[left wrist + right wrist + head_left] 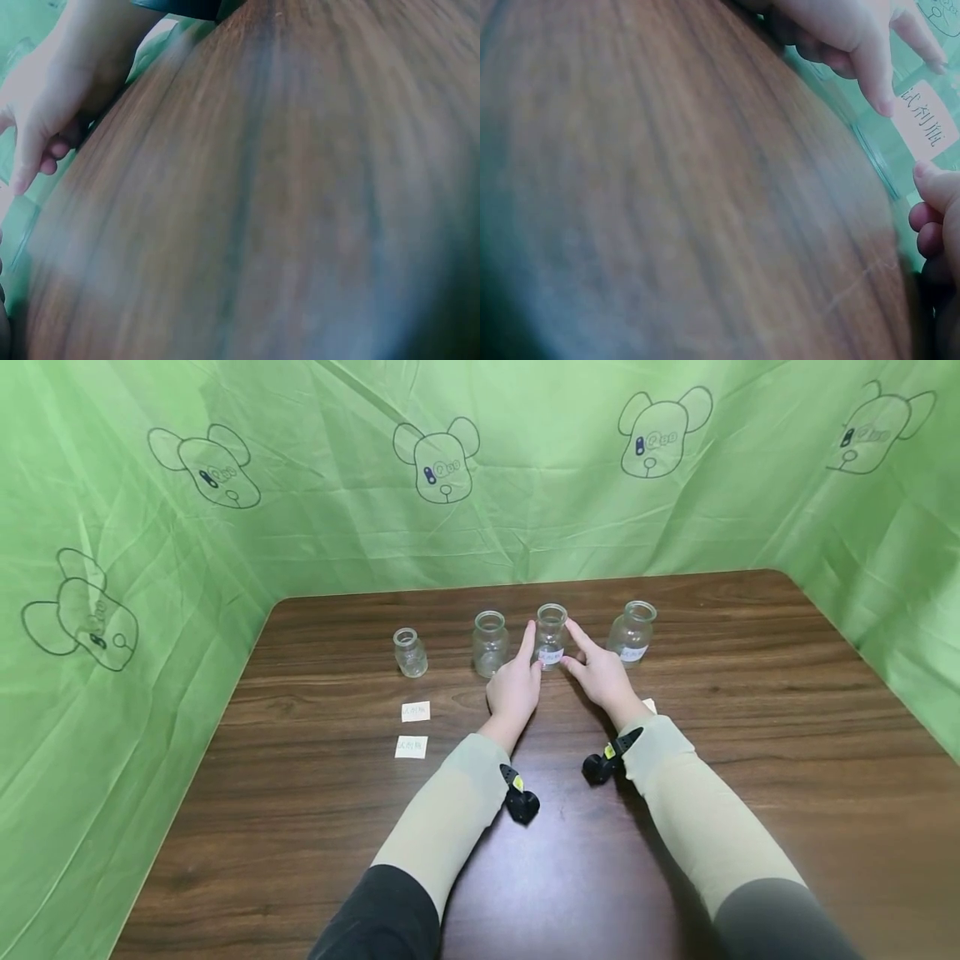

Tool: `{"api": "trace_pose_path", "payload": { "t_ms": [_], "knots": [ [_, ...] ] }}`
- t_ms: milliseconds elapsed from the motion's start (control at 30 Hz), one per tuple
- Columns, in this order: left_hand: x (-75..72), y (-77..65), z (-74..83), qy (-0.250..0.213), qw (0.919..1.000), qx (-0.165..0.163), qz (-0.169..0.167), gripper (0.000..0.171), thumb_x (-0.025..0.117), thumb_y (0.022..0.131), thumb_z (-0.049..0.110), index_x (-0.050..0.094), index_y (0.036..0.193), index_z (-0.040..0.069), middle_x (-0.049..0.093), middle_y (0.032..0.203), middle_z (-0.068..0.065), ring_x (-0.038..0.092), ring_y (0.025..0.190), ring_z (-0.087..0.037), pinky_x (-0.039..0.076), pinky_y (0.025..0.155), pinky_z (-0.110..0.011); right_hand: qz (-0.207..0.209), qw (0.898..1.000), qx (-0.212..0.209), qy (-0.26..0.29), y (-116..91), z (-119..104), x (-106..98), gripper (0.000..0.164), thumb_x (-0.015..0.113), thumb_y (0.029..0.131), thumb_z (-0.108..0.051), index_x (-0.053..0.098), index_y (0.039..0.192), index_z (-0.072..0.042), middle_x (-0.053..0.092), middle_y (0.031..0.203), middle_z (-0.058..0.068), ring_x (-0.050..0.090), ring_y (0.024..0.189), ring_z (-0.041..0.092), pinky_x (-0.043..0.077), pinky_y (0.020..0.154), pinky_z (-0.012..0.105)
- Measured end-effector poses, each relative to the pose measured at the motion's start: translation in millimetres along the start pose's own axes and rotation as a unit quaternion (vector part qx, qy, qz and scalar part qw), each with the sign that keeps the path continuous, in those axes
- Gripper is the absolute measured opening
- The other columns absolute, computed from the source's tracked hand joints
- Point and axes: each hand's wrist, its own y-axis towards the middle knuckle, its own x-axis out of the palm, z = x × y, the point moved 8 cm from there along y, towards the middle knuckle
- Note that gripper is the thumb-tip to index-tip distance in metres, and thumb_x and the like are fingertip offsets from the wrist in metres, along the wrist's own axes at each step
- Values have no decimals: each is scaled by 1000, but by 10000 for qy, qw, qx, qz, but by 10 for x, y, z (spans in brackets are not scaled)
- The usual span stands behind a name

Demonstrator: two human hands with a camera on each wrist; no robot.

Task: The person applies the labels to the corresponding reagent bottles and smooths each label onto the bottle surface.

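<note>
— What does the head view give you?
— The centre jar [551,631], standing on the brown table [262,860] between the left hand [516,685] and the right hand [603,677]. On each, index finger and thumb are spread apart, the thumbs at its white label [550,656].
— Other containers?
— A small jar [410,653] and a plain jar [490,639] to its left, a wide labelled jar [632,628] to its right. All are clear glass with open mouths; wood shows through them. Two paper slips [416,712] lie before the small jar, legible as slips only here.
— How does the centre jar point?
— Upright, long axis vertical, mouth up, label towards the person.
— And the left wrist view?
— Mostly blurred wood. The right hand enters upper left, some fingers curled in; the left barely shows, so I cannot tell its state there.
— The right wrist view?
— It shows the label's handwriting far more clearly, slanting with the camera. The thumbs press at its two lower corners.
</note>
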Motion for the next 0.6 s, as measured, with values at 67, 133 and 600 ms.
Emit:
{"api": "trace_pose_path", "payload": {
  "t_ms": [67, 133, 600],
  "knots": [
    [2, -2, 5, 17, 10000, -13, -30, 68, 53, 95, 35, 11, 148, 43, 59, 63, -2, 55, 54, -21, 40, 44, -37, -3, 10000, 42, 24, -1, 7, 0, 67, 62, 91, -24, 27, 148, -30, 56, 69, 5, 49, 56, 22, 40, 60, 38],
    [5, -4, 0, -11, 10000, -23, -65, 68, 52, 95, 36, 11, 148, 44, 60, 64, -2, 55, 54, -20, 39, 45, -37, -11, 10000, 38, 45, -2, 9, -2, 66, 62, 91, -24, 28, 148, -29, 56, 70, 5, 49, 57, 21, 40, 60, 38],
    [-23, 6, -55, -624, 9979, 50, -184, 56, 44, 97, 39, 17, 146, 47, 65, 76, -7, 56, 57, -21, 44, 52, -42, -153, 9981, -32, 600, -28, 33, -22, 66, 61, 91, -21, 29, 147, -30, 61, 75, 8, 53, 62, 20, 41, 64, 35]
  ]
}}
